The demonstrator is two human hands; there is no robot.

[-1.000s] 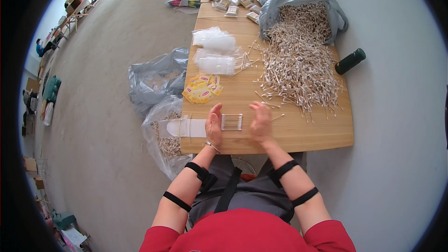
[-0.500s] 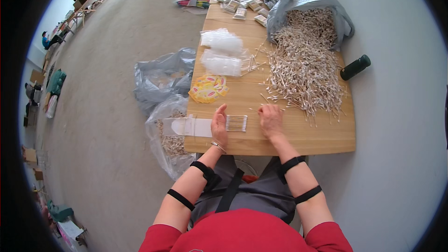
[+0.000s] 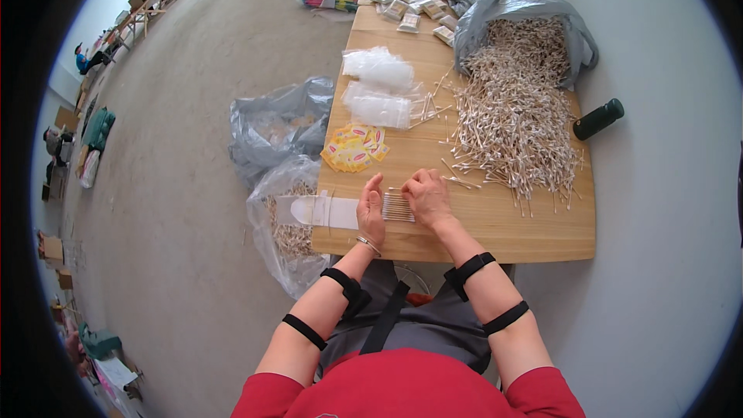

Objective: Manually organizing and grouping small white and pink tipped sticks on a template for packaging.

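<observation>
A row of cotton swabs (image 3: 398,207) lies side by side on the table, between my two hands. Along its left end stands my left hand (image 3: 371,215), on edge with the fingers stretched out; it is open and holds nothing. My right hand (image 3: 428,198) is closed in a pinch at the far right of the row. The tip of one swab (image 3: 393,189) sticks out left of its fingertips; the rest is hidden by the fingers. A flat white strip with a rounded end (image 3: 340,213) runs leftward from beside my left hand, past the table edge.
A large heap of loose swabs (image 3: 518,124) spills from a grey plastic bag (image 3: 584,35). Yellow cards (image 3: 354,148), clear plastic sleeves (image 3: 378,104) and filled packets (image 3: 409,22) lie farther off. A dark green bottle (image 3: 600,119) stands by the wall. Bags (image 3: 267,263) sit left of the table (image 3: 495,232).
My right hand has moved left from beside the heap to the row, carrying a swab. My left hand stays beside the row. The whole view has shifted slightly.
</observation>
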